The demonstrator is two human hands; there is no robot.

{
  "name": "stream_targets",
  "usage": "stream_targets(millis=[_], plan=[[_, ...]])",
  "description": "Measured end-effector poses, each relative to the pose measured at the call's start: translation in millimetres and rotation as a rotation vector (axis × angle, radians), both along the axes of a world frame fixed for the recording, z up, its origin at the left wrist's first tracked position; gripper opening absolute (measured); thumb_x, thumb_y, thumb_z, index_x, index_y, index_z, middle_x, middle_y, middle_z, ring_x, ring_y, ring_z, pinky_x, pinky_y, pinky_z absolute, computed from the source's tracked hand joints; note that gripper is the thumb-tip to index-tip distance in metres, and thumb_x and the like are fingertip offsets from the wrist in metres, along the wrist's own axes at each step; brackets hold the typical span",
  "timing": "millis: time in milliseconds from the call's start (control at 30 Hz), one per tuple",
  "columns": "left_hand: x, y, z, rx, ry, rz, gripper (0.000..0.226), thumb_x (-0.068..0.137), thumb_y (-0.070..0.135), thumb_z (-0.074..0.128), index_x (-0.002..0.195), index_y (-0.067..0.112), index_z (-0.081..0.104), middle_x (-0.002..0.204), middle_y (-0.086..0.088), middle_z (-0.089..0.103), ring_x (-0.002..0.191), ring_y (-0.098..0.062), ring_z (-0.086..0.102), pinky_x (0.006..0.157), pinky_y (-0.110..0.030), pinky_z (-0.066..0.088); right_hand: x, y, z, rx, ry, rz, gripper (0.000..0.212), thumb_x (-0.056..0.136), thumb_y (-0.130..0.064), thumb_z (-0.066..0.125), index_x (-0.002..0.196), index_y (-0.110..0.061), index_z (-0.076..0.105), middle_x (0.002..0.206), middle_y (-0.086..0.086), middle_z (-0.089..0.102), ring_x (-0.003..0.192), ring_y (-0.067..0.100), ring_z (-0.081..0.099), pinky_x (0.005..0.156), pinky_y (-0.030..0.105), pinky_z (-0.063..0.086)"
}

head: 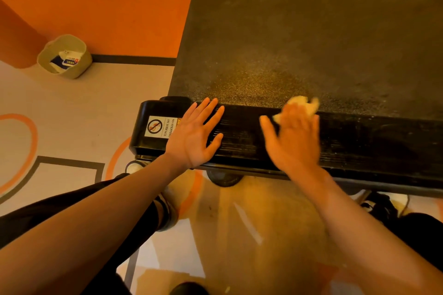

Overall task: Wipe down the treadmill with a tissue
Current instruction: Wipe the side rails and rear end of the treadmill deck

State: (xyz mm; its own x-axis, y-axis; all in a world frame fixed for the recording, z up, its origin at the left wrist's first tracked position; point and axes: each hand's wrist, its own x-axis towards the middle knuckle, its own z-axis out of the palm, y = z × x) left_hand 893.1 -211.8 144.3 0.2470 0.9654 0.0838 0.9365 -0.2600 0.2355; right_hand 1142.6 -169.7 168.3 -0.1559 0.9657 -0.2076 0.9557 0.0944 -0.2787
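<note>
1. The right hand is motion-blurred. Its fingers look stretched flat over a crumpled pale tissue, which they mostly hide.
2. The left hand lies flat, fingers spread, on the black treadmill's ribbed end cover, overlapping a white warning sticker.
3. Beyond both hands lies the dusty dark belt.
4. Far left of the left hand, a round beige basket stands by an orange wall.
</note>
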Motion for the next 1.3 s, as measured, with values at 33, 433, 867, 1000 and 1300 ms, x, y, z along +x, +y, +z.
stream_targets(millis=[33, 433, 867, 1000, 1300], plan=[[0, 0, 0, -0.003, 0.005, 0.000, 0.066, 0.105, 0.048, 0.037, 0.160, 0.011, 0.035, 0.168, -0.015, 0.028, 0.158, -0.031, 0.019, 0.129, -0.049, 0.013, -23, -3, 1, -0.005, 0.034, 0.069, 0.097, 0.096, -0.076, -0.004, 0.164, -0.011, 0.022, 0.172, 0.008, 0.019, 0.160, 0.023, 0.006, 0.129, 0.052, 0.000], [1, -1, 1, -0.011, 0.004, 0.011, 0.067, 0.104, 0.048, 0.038, 0.160, 0.012, 0.036, 0.167, -0.014, 0.029, 0.157, -0.031, 0.020, 0.130, -0.046, 0.011, -25, -11, 0, -0.023, -0.015, -0.034, 0.086, 0.101, -0.067, 0.002, 0.166, -0.010, 0.010, 0.174, 0.011, 0.007, 0.161, 0.024, -0.002, 0.129, 0.051, -0.006], [1, -1, -2, -0.002, -0.011, 0.020, 0.067, 0.104, 0.047, 0.041, 0.160, 0.011, 0.036, 0.168, -0.015, 0.029, 0.158, -0.031, 0.019, 0.129, -0.048, 0.012, -54, -16, 3, -0.037, -0.015, 0.115, 0.073, 0.106, -0.055, 0.005, 0.166, -0.012, 0.008, 0.174, 0.006, 0.003, 0.160, 0.020, -0.007, 0.129, 0.048, -0.009], [0, -1, -2, -0.007, -0.015, 0.015, 0.067, 0.104, 0.048, 0.040, 0.161, 0.013, 0.034, 0.169, -0.013, 0.026, 0.159, -0.029, 0.016, 0.130, -0.046, 0.008, -29, -42, 8, 0.016, -0.037, 0.352, 0.077, 0.102, -0.058, -0.003, 0.165, -0.018, 0.015, 0.173, 0.001, 0.012, 0.160, 0.015, -0.001, 0.129, 0.047, -0.005], [0, -2, -2, -0.016, -0.018, 0.016, 0.068, 0.104, 0.049, 0.038, 0.161, 0.013, 0.033, 0.170, -0.013, 0.024, 0.159, -0.028, 0.015, 0.130, -0.046, 0.007, -32, -38, 4, -0.013, -0.003, 0.068, 0.086, 0.098, -0.062, -0.002, 0.165, -0.013, 0.020, 0.173, 0.009, 0.016, 0.160, 0.025, 0.006, 0.130, 0.050, 0.000]])
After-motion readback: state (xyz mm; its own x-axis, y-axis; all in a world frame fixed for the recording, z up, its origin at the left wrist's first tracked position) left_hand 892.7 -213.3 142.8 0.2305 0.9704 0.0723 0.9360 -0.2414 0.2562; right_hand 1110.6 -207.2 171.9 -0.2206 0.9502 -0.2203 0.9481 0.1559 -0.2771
